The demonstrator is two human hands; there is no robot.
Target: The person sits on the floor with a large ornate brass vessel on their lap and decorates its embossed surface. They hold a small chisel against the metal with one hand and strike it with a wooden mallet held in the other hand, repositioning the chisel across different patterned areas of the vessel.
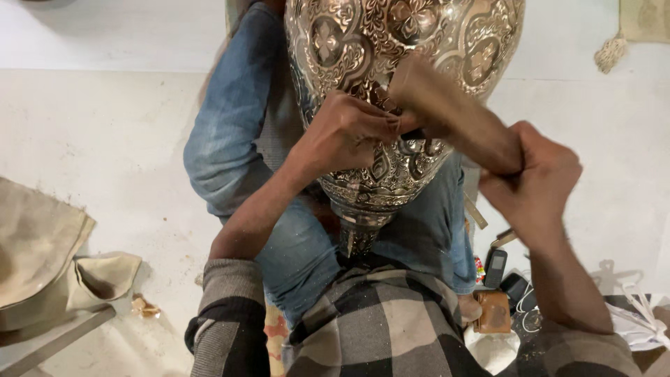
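A large engraved metal vase [363, 42] with floral patterns lies across my lap, its narrow neck toward my body. My left hand [345, 132] rests on its belly with fingers pinched on a small chisel, mostly hidden, its tip against the metal. My right hand [537, 178] grips the handle of a wooden mallet [447, 112], blurred by motion, whose head is right at the top of the chisel. My legs in blue jeans [234, 126] cradle the vase.
A beige cloth [42, 237] and a fabric piece [105, 276] lie at the left on the pale floor [105, 126]. At the right by my knee sit a small phone [495, 267], a brown leather pouch [493, 312], cables and white cloth [638, 321].
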